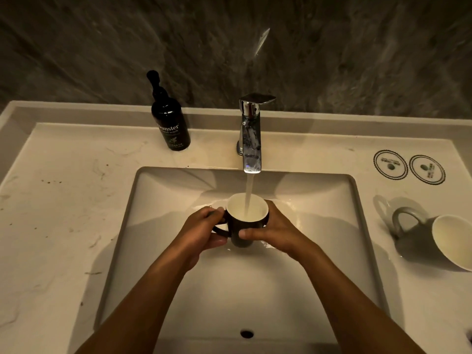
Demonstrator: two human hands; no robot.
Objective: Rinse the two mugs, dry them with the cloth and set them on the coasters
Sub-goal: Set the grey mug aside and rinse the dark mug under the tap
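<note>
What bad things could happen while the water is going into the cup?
1. The tap runs straight into the dark mug, held upright over the sink. It may overflow or splash onto the counter.
2. The left hand holds the handle side and the right hand the body. Wet hands could let the mug slip and chip against the sink.
3. The grey mug sits on the counter's right edge, where an elbow might knock it.

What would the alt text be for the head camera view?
Both hands, left hand and right hand, hold a dark mug under the running faucet over the sink. A second mug and two coasters sit on the right counter.
</note>
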